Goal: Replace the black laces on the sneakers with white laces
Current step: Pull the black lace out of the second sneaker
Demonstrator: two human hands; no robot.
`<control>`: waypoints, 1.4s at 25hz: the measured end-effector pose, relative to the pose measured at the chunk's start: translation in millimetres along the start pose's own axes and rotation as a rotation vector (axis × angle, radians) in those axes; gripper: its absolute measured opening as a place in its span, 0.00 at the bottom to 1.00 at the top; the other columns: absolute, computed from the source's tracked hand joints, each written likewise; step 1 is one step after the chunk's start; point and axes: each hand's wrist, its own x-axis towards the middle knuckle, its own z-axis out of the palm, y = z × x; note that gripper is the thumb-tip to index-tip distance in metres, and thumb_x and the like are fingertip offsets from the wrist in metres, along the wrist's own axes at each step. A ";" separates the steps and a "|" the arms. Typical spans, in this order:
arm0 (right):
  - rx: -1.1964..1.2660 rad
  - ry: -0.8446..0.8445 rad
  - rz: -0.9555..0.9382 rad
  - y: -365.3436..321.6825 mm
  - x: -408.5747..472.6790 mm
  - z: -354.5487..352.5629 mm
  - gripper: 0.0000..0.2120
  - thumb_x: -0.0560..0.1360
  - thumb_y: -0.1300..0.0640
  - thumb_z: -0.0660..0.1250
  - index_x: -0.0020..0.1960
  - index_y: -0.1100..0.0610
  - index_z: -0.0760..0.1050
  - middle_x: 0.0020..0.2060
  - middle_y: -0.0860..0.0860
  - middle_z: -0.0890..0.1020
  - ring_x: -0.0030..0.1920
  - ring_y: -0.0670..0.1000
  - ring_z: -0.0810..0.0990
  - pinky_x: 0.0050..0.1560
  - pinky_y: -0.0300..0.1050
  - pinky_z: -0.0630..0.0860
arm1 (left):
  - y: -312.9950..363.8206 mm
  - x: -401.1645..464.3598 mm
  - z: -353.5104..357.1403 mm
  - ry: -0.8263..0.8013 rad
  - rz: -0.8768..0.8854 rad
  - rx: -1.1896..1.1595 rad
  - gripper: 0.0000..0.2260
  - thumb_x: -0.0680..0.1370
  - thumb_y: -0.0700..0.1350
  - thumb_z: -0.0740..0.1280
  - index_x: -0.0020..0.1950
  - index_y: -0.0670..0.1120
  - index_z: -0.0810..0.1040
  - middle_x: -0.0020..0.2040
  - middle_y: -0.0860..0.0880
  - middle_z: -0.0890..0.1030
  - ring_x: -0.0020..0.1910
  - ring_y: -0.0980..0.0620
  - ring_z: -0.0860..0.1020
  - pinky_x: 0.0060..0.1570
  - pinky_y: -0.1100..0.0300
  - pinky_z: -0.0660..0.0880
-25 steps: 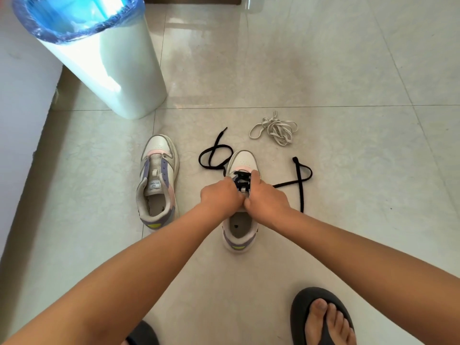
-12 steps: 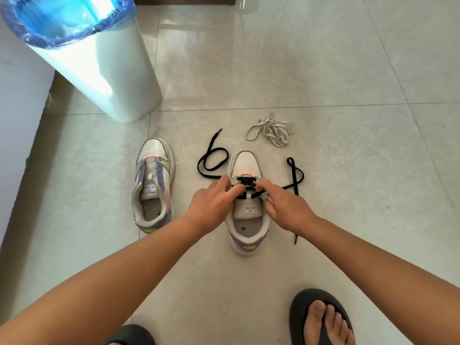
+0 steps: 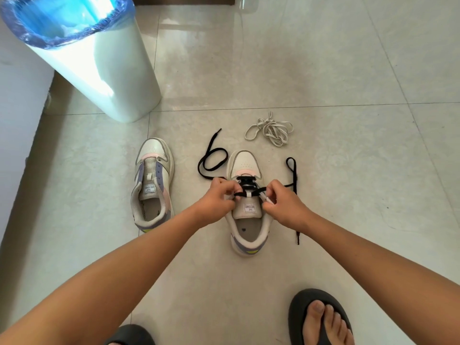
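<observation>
Both bare forearms enter from the lower corners and converge at mid-frame. Left hand [image 3: 219, 199]: fingers curled, thumb and fingertips pinched together, knuckles up, sitting just left of centre. Right hand [image 3: 283, 204]: same curled pinch, thumb tucked against the index finger, just right of centre. Hands are apart, with a gap between them, at roughly the same height. Wrists straight, elbows out of frame. Right foot [image 3: 326, 322] bare-toed at bottom right.

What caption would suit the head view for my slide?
Both hands, left and right, pinch the black lace on the right sneaker; white laces wait on the floor.
</observation>
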 end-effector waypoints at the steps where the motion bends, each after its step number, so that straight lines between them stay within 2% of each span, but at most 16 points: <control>1: 0.068 0.006 0.037 2.5 0.3 -2.0 0.11 0.71 0.64 0.62 0.40 0.52 0.62 0.31 0.48 0.68 0.30 0.48 0.65 0.30 0.41 0.66 | 3.5 -3.0 -0.7 -0.024 -0.055 -0.228 0.13 0.73 0.28 0.64 0.38 0.45 0.71 0.42 0.49 0.69 0.43 0.55 0.71 0.46 0.64 0.69; 3: 0.047 0.027 0.034 7.6 -1.1 -8.9 0.12 0.71 0.65 0.62 0.41 0.51 0.63 0.29 0.48 0.67 0.29 0.47 0.64 0.28 0.36 0.63 | 10.6 -4.9 -7.4 -0.027 -0.197 -0.596 0.16 0.72 0.29 0.66 0.35 0.49 0.68 0.34 0.53 0.71 0.36 0.57 0.71 0.39 0.62 0.68; 6: -0.081 0.031 -0.034 11.3 -5.6 -16.2 0.13 0.71 0.64 0.61 0.48 0.48 0.65 0.30 0.46 0.67 0.30 0.48 0.66 0.30 0.42 0.63 | 17.5 -2.3 -36.8 0.027 -0.277 -0.964 0.07 0.69 0.43 0.68 0.35 0.51 0.71 0.33 0.53 0.75 0.39 0.55 0.75 0.42 0.57 0.69; 10: -0.296 0.030 -0.099 6.7 -4.7 -13.0 0.16 0.74 0.61 0.60 0.60 0.48 0.69 0.45 0.47 0.73 0.43 0.52 0.74 0.39 0.44 0.66 | 22.9 -3.0 -79.9 0.128 -0.253 -1.268 0.13 0.68 0.52 0.66 0.28 0.46 0.71 0.26 0.50 0.71 0.30 0.50 0.75 0.52 0.52 0.73; 11: -0.327 0.041 -0.103 5.7 -4.1 -12.3 0.16 0.75 0.61 0.59 0.61 0.48 0.70 0.48 0.49 0.74 0.45 0.53 0.75 0.40 0.44 0.67 | 24.3 -2.5 -89.0 0.145 -0.217 -1.295 0.12 0.68 0.52 0.66 0.29 0.45 0.73 0.25 0.50 0.69 0.27 0.51 0.72 0.51 0.53 0.74; 14: -0.436 0.046 -0.122 3.9 -2.9 -10.5 0.16 0.76 0.60 0.58 0.62 0.49 0.69 0.51 0.51 0.75 0.48 0.56 0.76 0.40 0.46 0.70 | 29.0 -0.7 -107.7 0.220 -0.132 -1.316 0.08 0.76 0.48 0.63 0.43 0.45 0.79 0.24 0.54 0.69 0.18 0.56 0.62 0.32 0.66 0.73; 17: -0.638 0.039 -0.147 1.0 -2.7 -6.4 0.16 0.77 0.59 0.57 0.64 0.51 0.67 0.52 0.52 0.75 0.48 0.57 0.77 0.37 0.47 0.70 | 28.9 6.3 -105.8 0.360 -0.154 -1.113 0.09 0.81 0.41 0.58 0.58 0.50 0.72 0.41 0.51 0.83 0.16 0.58 0.59 0.25 0.67 0.71; 19: -0.717 0.048 -0.157 -1.9 -3.6 -4.8 0.16 0.77 0.59 0.56 0.64 0.52 0.67 0.51 0.53 0.75 0.46 0.57 0.77 0.34 0.46 0.66 | 23.9 10.5 -100.0 0.522 -0.217 -0.869 0.19 0.81 0.36 0.54 0.70 0.50 0.63 0.55 0.47 0.79 0.18 0.57 0.69 0.37 0.60 0.80; 21: -0.717 0.029 -0.139 -5.8 -4.5 -5.5 0.16 0.77 0.59 0.56 0.64 0.53 0.66 0.51 0.53 0.76 0.46 0.57 0.77 0.35 0.45 0.66 | 18.6 12.3 -97.3 0.669 -0.240 -0.471 0.24 0.80 0.33 0.53 0.75 0.48 0.57 0.61 0.46 0.73 0.41 0.50 0.83 0.55 0.57 0.76; 22: -0.716 0.005 -0.120 -8.4 -4.3 -6.7 0.16 0.76 0.60 0.56 0.64 0.54 0.66 0.52 0.54 0.76 0.46 0.58 0.77 0.35 0.45 0.66 | 14.7 12.4 -95.4 0.670 -0.205 -0.125 0.27 0.78 0.31 0.54 0.76 0.47 0.56 0.66 0.44 0.68 0.55 0.45 0.79 0.56 0.62 0.71; 24: -0.742 -0.055 -0.088 -14.0 -2.1 -9.4 0.14 0.76 0.62 0.56 0.61 0.55 0.66 0.52 0.55 0.76 0.47 0.58 0.77 0.36 0.45 0.65 | 9.8 14.2 -88.1 0.563 -0.126 0.375 0.32 0.73 0.26 0.54 0.75 0.47 0.59 0.73 0.42 0.59 0.66 0.41 0.69 0.54 0.64 0.67; 25: -0.767 -0.072 -0.075 -17.2 -1.1 -10.0 0.13 0.76 0.62 0.57 0.60 0.56 0.66 0.52 0.55 0.76 0.47 0.58 0.77 0.36 0.45 0.65 | 11.9 14.6 -81.4 0.488 -0.115 0.446 0.30 0.73 0.26 0.54 0.73 0.46 0.62 0.71 0.41 0.62 0.65 0.41 0.69 0.55 0.62 0.66; 28: -0.953 -0.069 -0.073 -27.9 1.7 -8.3 0.13 0.77 0.64 0.58 0.61 0.57 0.67 0.54 0.56 0.75 0.53 0.57 0.76 0.39 0.46 0.66 | 22.4 9.6 -40.0 0.182 -0.095 0.301 0.16 0.77 0.33 0.55 0.62 0.44 0.72 0.58 0.41 0.76 0.51 0.46 0.76 0.48 0.59 0.71; 30: -1.100 -0.061 -0.100 -34.4 2.7 -3.8 0.12 0.78 0.63 0.57 0.61 0.60 0.69 0.57 0.56 0.75 0.57 0.57 0.75 0.46 0.48 0.69 | 26.9 3.2 -4.2 -0.010 -0.109 0.299 0.10 0.79 0.42 0.59 0.59 0.44 0.73 0.54 0.43 0.79 0.45 0.47 0.76 0.44 0.59 0.71; 32: -1.107 -0.090 -0.067 -39.0 5.1 -3.6 0.13 0.78 0.62 0.58 0.61 0.60 0.71 0.58 0.57 0.75 0.58 0.57 0.74 0.50 0.48 0.71 | 27.7 -0.5 26.0 -0.120 -0.116 0.459 0.14 0.79 0.49 0.61 0.60 0.42 0.71 0.55 0.43 0.77 0.48 0.47 0.75 0.45 0.58 0.69; 35: -0.904 -0.124 0.000 -36.7 10.6 -13.3 0.10 0.77 0.60 0.59 0.58 0.59 0.72 0.55 0.57 0.73 0.57 0.58 0.73 0.50 0.48 0.71 | 25.4 3.0 50.6 -0.095 -0.154 0.607 0.16 0.79 0.48 0.59 0.61 0.38 0.68 0.59 0.39 0.72 0.57 0.41 0.73 0.51 0.52 0.69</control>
